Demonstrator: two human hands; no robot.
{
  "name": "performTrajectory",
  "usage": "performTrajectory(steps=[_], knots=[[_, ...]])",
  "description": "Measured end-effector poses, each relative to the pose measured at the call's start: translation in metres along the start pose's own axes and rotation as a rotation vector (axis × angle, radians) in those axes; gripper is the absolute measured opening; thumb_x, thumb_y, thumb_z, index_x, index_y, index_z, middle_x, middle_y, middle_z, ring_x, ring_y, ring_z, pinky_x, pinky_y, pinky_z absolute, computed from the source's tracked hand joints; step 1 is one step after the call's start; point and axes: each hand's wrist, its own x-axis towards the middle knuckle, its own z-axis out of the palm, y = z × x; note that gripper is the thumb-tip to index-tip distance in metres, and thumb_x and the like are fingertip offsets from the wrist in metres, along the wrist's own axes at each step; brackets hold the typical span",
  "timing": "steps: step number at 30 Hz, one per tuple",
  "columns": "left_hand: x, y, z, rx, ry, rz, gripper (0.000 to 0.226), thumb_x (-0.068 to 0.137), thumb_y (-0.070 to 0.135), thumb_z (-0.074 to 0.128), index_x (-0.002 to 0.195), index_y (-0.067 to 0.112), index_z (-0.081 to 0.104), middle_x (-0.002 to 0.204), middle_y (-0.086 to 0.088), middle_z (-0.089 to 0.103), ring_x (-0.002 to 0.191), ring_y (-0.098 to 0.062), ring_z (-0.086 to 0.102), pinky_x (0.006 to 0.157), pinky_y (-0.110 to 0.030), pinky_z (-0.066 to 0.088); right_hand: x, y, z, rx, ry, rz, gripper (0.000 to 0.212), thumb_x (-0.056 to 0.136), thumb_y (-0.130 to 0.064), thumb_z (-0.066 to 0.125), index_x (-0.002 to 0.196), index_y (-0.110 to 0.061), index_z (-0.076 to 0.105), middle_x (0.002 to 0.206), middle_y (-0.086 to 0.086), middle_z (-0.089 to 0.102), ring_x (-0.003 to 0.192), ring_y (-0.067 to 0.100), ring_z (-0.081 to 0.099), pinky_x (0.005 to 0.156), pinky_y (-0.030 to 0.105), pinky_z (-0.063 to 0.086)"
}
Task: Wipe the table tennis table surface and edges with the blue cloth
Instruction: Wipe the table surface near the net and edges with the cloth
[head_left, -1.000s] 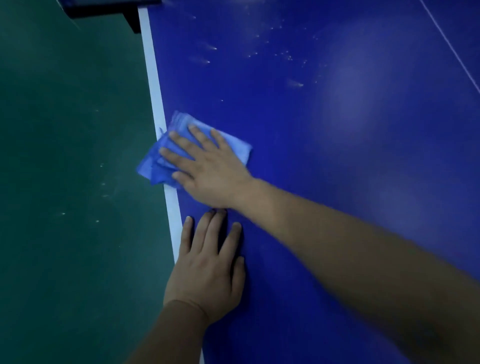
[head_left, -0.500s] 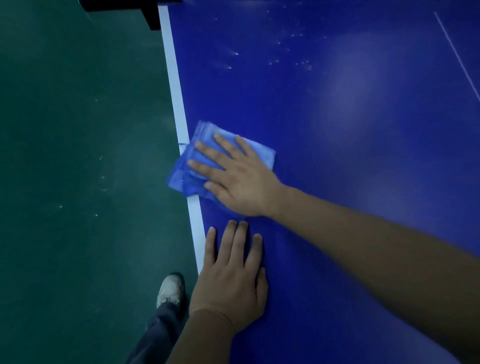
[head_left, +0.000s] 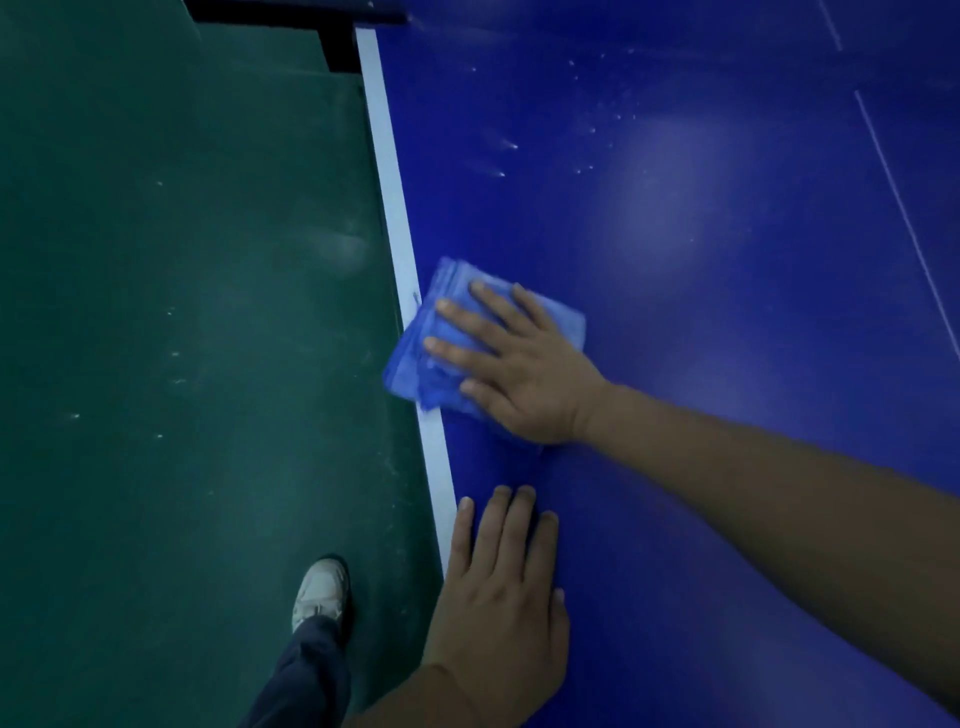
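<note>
Right hand (head_left: 524, 374), fingers straight and spread, presses the blue cloth (head_left: 431, 364) across the table (head_left: 727, 467) edge, having slid it farther from the flat, empty left hand (head_left: 498, 613) (white specks (head_left: 501, 174) await ahead).

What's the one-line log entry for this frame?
stage: edge wipe | right hand: flat, pressing blue cloth across white edge line | left hand: flat on table | white specks ahead

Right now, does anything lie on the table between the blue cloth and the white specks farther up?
Nothing visible does. The right hand presses the blue cloth flat at the white edge stripe; only bare table lies before the specks. The left hand rests behind.
</note>
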Motion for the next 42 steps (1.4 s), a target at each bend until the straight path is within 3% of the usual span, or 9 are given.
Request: performTrajectory(steps=[5, 9, 12, 18, 23, 25, 31, 37, 42], knots=[[0.061, -0.025, -0.033, -0.099, 0.125, -0.212, 0.054, 0.085, 0.033, 0.056, 0.133, 0.008, 0.059, 0.147, -0.019, 0.047, 0.142, -0.039, 0.039, 0.12, -0.062, 0.02, 0.063, 0.033, -0.007, 0.061, 0.046, 0.577, 0.054, 0.106, -0.042, 0.028, 0.159, -0.032, 0.02, 0.168, -0.001, 0.012, 0.155, 0.032, 0.005, 0.121, 0.057, 0.009], [0.115, -0.058, -0.051, -0.114, 0.15, -0.112, 0.034, 0.086, 0.026, 0.06, 0.115, 0.01, 0.061, 0.13, -0.013, 0.055, 0.13, -0.035, 0.049, 0.122, -0.058, 0.016, 0.024, 0.023, 0.002, 0.06, 0.023, 0.077, 0.054, 0.103, -0.046, 0.028, 0.155, -0.03, 0.032, 0.165, 0.005, 0.025, 0.153, 0.035, 0.016, 0.121, 0.057, 0.013], [0.13, -0.073, -0.047, 0.024, 0.069, 0.014, 0.055, 0.094, 0.038, 0.045, 0.14, 0.009, 0.053, 0.149, -0.015, 0.046, 0.144, -0.035, 0.038, 0.12, -0.058, 0.011, 0.027, 0.064, 0.002, -0.005, 0.029, 0.02, 0.052, 0.104, -0.043, 0.03, 0.153, -0.028, 0.038, 0.162, 0.006, 0.031, 0.151, 0.035, 0.023, 0.119, 0.058, 0.02], [0.139, -0.074, -0.037, 0.077, -0.048, -0.009, 0.064, 0.097, 0.047, 0.041, 0.151, 0.012, 0.043, 0.16, -0.016, 0.034, 0.152, -0.034, 0.022, 0.117, -0.063, 0.01, 0.135, 0.121, -0.013, 0.128, 0.126, 0.923, 0.055, 0.106, -0.045, 0.027, 0.159, -0.035, 0.018, 0.168, -0.003, 0.01, 0.155, 0.03, 0.006, 0.123, 0.054, 0.008], [0.141, -0.074, -0.041, 0.104, -0.071, -0.015, 0.063, 0.094, 0.045, 0.043, 0.148, 0.013, 0.048, 0.159, -0.016, 0.037, 0.151, -0.034, 0.026, 0.115, -0.064, 0.013, 0.159, 0.048, -0.005, 0.061, 0.038, 0.311, 0.058, 0.101, -0.047, 0.02, 0.157, -0.033, 0.029, 0.166, 0.0, 0.023, 0.152, 0.035, 0.017, 0.119, 0.057, 0.014], [0.141, -0.074, -0.042, 0.102, -0.084, -0.014, 0.063, 0.094, 0.045, 0.044, 0.148, 0.013, 0.049, 0.158, -0.016, 0.037, 0.151, -0.034, 0.027, 0.114, -0.064, 0.014, 0.146, 0.078, -0.01, 0.038, -0.014, 0.286, 0.058, 0.102, -0.045, 0.018, 0.157, -0.031, 0.028, 0.166, 0.002, 0.021, 0.153, 0.035, 0.016, 0.12, 0.056, 0.014], [0.141, -0.074, -0.039, 0.107, -0.09, -0.001, 0.064, 0.095, 0.046, 0.043, 0.149, 0.012, 0.046, 0.159, -0.016, 0.036, 0.151, -0.034, 0.025, 0.116, -0.065, 0.012, 0.123, 0.155, -0.014, 0.151, 0.071, 1.139, 0.056, 0.106, -0.044, 0.025, 0.16, -0.033, 0.016, 0.169, -0.001, 0.008, 0.155, 0.032, 0.005, 0.122, 0.056, 0.008], [0.143, -0.073, -0.043, 0.112, -0.105, -0.018, 0.063, 0.094, 0.044, 0.043, 0.148, 0.012, 0.048, 0.158, -0.017, 0.037, 0.151, -0.035, 0.027, 0.116, -0.065, 0.012, 0.148, 0.046, -0.01, 0.095, 0.006, 0.242, 0.057, 0.101, -0.046, 0.021, 0.155, -0.031, 0.033, 0.165, 0.001, 0.025, 0.152, 0.035, 0.017, 0.12, 0.056, 0.009], [0.142, -0.072, -0.043, 0.123, -0.119, -0.01, 0.064, 0.094, 0.045, 0.044, 0.149, 0.012, 0.046, 0.159, -0.017, 0.036, 0.151, -0.036, 0.026, 0.115, -0.066, 0.012, 0.082, 0.121, -0.006, -0.029, -0.026, 0.683, 0.053, 0.107, -0.042, 0.022, 0.159, -0.033, 0.015, 0.168, 0.001, 0.007, 0.155, 0.032, 0.005, 0.121, 0.051, 0.012]])
